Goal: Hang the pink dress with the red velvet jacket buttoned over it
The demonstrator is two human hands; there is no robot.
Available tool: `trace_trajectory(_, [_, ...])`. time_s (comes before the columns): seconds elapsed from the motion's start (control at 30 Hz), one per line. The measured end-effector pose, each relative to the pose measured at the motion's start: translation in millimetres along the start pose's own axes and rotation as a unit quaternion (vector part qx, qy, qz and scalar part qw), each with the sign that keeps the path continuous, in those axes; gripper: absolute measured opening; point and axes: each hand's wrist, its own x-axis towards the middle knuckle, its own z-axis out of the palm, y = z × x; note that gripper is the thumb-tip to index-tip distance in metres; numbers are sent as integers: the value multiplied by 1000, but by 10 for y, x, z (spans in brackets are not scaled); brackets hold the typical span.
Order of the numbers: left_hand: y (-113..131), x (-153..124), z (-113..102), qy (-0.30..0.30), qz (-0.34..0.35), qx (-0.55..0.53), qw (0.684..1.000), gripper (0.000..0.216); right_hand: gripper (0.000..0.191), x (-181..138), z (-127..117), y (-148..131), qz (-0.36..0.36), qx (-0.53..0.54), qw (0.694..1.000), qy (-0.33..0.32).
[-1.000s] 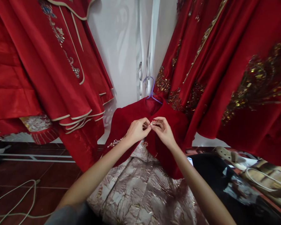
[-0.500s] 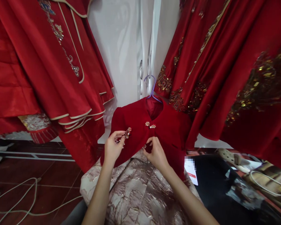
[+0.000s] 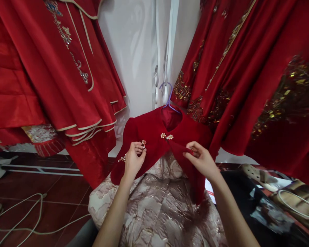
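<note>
A dark red velvet jacket [image 3: 151, 125] hangs on a purple wire hanger [image 3: 168, 99], spread over a pale pink patterned garment [image 3: 159, 199]. Pearl-beaded flower clasps [image 3: 167, 136] join its fronts near the neck. My left hand [image 3: 134, 158] is pinched on a beaded flower clasp [image 3: 143, 142] at the left front; the fingers cover part of it. Another beaded ornament [image 3: 122, 159] shows beside that hand's outer edge. With its fingertips closed on the edge of the right front, my right hand [image 3: 201, 160] holds the cloth out to the side.
Red embroidered garments [image 3: 77, 92] hang at the left, and sequined red ones [image 3: 247, 103] at the right. Behind stands a white cabinet [image 3: 128, 44]. Cables [image 3: 36, 209] lie on the tiled floor. Clogs [image 3: 257, 175] and a black surface [image 3: 237, 206] are at right.
My right hand has moved right from the middle, drawing the jacket's front edge outward, so the opening below the top clasps is wider. My left hand has shifted slightly right and turned.
</note>
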Motion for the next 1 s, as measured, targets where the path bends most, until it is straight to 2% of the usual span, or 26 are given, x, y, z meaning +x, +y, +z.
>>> trace_trajectory(0.07, [-8, 23, 22, -8, -10, -29, 1000, 30, 23, -60, -40, -158, 14, 32, 999, -5])
trace_trajectory(0.17, [-1, 36, 51, -20, -7, -48, 999, 31, 26, -147, 168, -247, -4, 38, 998, -41])
trace_trajectory(0.23, [13, 37, 56, -18, 3, -47, 999, 27, 25, -169, 410, -203, -33, 7, 998, -51])
trace_trajectory(0.33, [32, 50, 51, -12, 23, -20, 999, 21, 17, -113, 749, -62, -72, -75, 994, -17])
trace_trajectory(0.47, [37, 107, 58, -28, 29, -16, 999, 13, 16, 112, 1002, 101, -104, -149, 983, 28])
trace_trajectory(0.57, [32, 145, 71, -20, 11, -38, 999, 12, 19, 290, 1084, 170, -89, -148, 985, 28])
trace_trajectory(0.67, [33, 149, 71, -26, -2, -72, 997, 14, 22, 374, 1129, 222, -43, -93, 995, -4])
trace_trajectory(0.73, [40, 136, 64, -34, -7, -83, 996, 13, 21, 372, 1147, 258, -26, -61, 998, -4])
trace_trajectory(0.87, [46, 106, 46, -37, -3, -68, 997, 13, 17, 322, 1142, 318, -37, -47, 998, 19])
trace_trajectory(1.0, [7, 107, 40, -43, -10, -67, 997, 13, 16, 309, 1072, 315, -37, -43, 998, 0])
